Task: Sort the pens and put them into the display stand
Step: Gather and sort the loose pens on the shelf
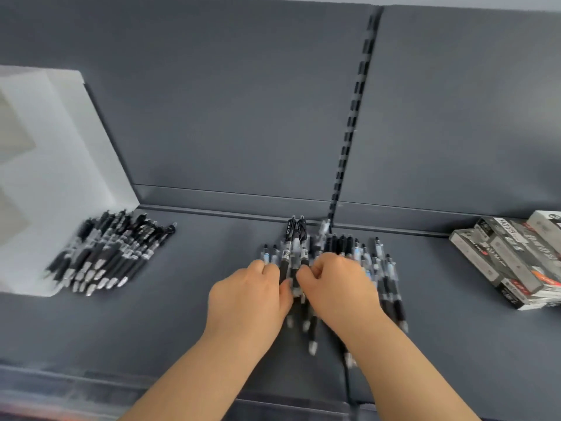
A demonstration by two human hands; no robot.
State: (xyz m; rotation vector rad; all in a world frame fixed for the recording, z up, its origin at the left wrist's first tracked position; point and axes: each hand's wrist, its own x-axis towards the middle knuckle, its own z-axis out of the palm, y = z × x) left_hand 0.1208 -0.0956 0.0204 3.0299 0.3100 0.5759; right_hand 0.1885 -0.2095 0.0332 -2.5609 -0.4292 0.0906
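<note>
A loose heap of black and clear pens [376, 268] lies on the dark grey shelf [212, 256], near the middle. My left hand [252, 296] and my right hand [337, 287] are both on this heap with fingers curled round a few pens [296, 238] that stick up between them. A second pile of black pens [106, 253] lies to the left, beside a pale translucent display stand [57, 165]. The picture is blurred by motion.
Several grey, black and white pen boxes [513, 265] are stacked at the right of the shelf. A slotted upright rail [353, 117] runs up the grey back panel. The shelf's front lip [91, 387] is at the bottom left.
</note>
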